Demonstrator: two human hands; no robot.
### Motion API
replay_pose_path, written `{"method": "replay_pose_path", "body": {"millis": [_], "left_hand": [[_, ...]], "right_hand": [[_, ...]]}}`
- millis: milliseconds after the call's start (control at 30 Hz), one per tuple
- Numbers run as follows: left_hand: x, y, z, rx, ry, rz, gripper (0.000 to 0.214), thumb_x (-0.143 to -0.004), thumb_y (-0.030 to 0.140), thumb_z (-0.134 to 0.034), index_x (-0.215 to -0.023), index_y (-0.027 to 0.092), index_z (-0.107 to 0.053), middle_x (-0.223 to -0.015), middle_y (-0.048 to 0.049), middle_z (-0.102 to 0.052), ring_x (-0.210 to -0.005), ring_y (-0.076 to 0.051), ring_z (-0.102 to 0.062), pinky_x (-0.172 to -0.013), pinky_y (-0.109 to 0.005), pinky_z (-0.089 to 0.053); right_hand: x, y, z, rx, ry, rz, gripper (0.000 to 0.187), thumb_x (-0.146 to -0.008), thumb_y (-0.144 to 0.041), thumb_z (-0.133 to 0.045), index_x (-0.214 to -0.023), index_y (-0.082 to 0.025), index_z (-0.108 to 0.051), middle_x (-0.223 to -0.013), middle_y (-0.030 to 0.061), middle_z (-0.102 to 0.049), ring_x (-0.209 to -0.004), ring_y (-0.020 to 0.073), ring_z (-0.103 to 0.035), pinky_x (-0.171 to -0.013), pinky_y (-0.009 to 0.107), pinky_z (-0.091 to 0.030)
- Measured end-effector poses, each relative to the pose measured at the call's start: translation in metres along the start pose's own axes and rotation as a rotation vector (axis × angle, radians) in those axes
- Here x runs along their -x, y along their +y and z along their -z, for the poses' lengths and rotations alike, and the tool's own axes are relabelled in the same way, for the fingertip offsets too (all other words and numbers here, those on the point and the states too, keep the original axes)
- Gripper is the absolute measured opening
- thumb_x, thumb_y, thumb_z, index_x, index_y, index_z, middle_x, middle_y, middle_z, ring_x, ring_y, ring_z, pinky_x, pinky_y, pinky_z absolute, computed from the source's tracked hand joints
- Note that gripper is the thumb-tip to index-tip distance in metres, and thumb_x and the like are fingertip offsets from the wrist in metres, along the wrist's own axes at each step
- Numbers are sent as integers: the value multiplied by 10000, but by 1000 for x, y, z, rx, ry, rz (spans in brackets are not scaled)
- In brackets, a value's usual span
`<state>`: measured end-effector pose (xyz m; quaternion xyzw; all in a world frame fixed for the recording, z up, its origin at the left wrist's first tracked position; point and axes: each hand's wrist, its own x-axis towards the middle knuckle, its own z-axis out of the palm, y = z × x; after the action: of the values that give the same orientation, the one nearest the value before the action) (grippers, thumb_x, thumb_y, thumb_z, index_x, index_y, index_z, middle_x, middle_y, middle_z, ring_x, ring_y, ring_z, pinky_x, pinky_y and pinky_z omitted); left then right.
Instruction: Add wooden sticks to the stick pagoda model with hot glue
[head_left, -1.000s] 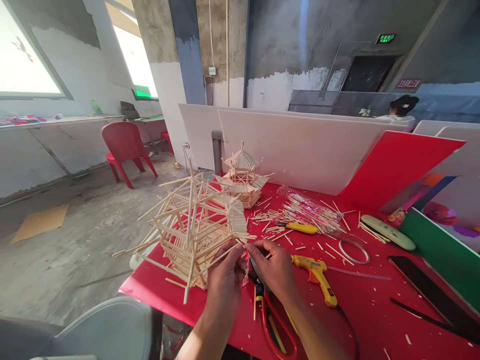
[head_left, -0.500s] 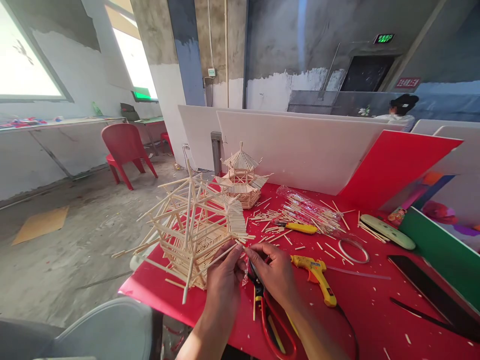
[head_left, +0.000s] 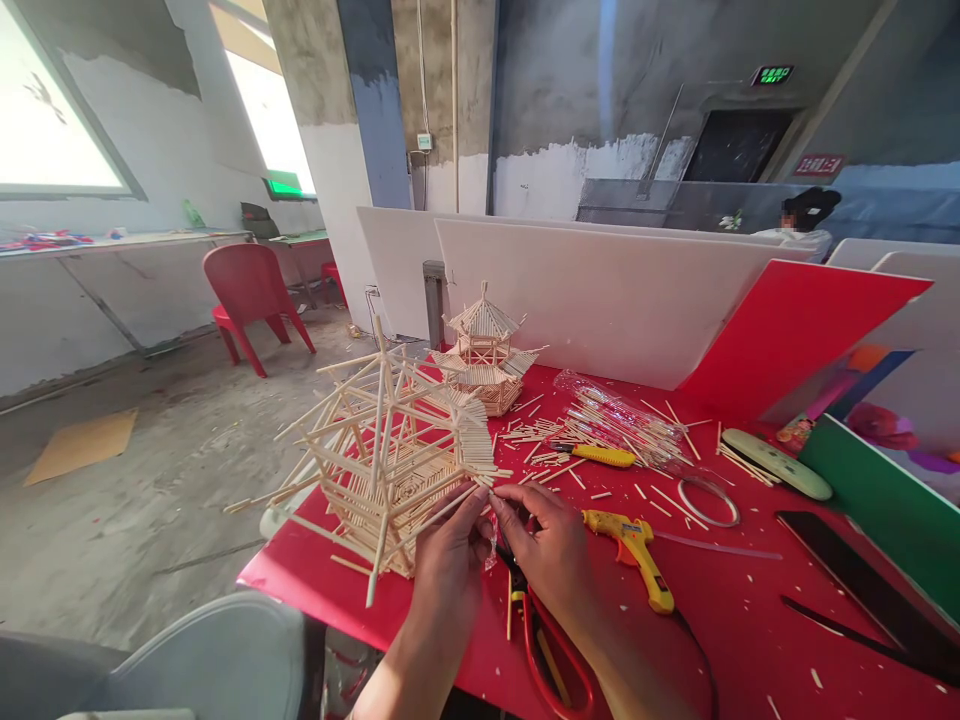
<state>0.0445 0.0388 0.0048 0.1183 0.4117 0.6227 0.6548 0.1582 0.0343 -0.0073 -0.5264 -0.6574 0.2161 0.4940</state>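
A pavilion frame of thin wooden sticks (head_left: 384, 450) stands at the table's left edge, its roof partly covered by a row of short sticks. At its near right corner, my left hand (head_left: 448, 555) is closed, thumb and fingers pinched around a wooden stick's end. My right hand (head_left: 546, 545) is also closed, its fingertips meeting the left ones at a small stick piece (head_left: 489, 491), mostly covered by fingers. Below the right hand lie cutting pliers with red handles (head_left: 534, 640), partly hidden. A scrap of clear plastic (head_left: 491, 548) shows between the hands.
A finished stick pavilion (head_left: 487, 350) stands behind the frame. On the red table (head_left: 645, 660) lie a yellow glue gun (head_left: 634, 550), a yellow utility knife (head_left: 600, 455), bagged sticks (head_left: 626, 420), a tape roll (head_left: 707, 500) and a green case (head_left: 776, 462). A grey bin (head_left: 210, 660) stands at lower left.
My right fingers have shifted very slightly at the pinched spot. Both hands stay at the frame's corner; the tools and pavilions have not moved.
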Motion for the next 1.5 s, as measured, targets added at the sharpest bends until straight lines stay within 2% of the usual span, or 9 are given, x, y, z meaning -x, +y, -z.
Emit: {"method": "replay_pose_path", "body": {"millis": [200, 333, 467, 1067, 1233, 1500], "left_hand": [[0, 3, 0, 9, -3, 29, 392, -482, 198, -919, -792, 120, -692, -535, 22, -615, -428, -67, -507, -355, -150, -336], [-1, 4, 0, 18, -4, 50, 373, -513, 174, -901, -817, 123, -691, -548, 20, -621, -430, -61, -511, -352, -139, -317], [-2, 5, 0, 14, -13, 67, 360, -527, 172, -893, -817, 125, -685, -560, 18, -626, -424, -61, -510, -347, -141, -317], [-2, 6, 0, 13, -6, 76, 346, -561, 156, -874, -826, 158, -652, -536, 35, -616, -418, -61, -511, -345, -130, -314], [-2, 6, -2, 11, 15, 64, 363, -544, 133, -874, -834, 151, -657, -549, 39, -619, -421, -62, -518, -344, -134, -327], [-3, 5, -1, 8, 53, 45, 374, -517, 156, -897, -813, 142, -669, -560, 38, -626, -418, -58, -510, -334, -136, -312]], "right_hand": [[0, 0, -4, 152, 57, 158, 187, -975, -291, -521, -974, -236, -701, -869, 38, -708, -800, 164, -651, -757, 269, -495], [0, -1, -5, 188, 68, 199, 169, -969, -252, -520, -964, -228, -687, -850, 42, -698, -808, 172, -641, -771, 283, -486], [0, -2, -6, 207, 79, 220, 157, -967, -234, -519, -960, -224, -675, -838, 39, -685, -781, 165, -632, -730, 271, -479], [1, -1, -6, 204, 96, 258, 139, -967, -221, -538, -976, -215, -676, -850, 35, -685, -800, 160, -636, -768, 270, -486], [8, 5, 5, 211, 110, 255, 123, -962, -216, -554, -1005, -215, -670, -874, 29, -690, -812, 151, -634, -764, 261, -485], [27, 29, 34, 287, 157, 128, 142, -965, -317, -570, -981, -227, -680, -900, 19, -708, -831, 152, -654, -783, 262, -480]]}}
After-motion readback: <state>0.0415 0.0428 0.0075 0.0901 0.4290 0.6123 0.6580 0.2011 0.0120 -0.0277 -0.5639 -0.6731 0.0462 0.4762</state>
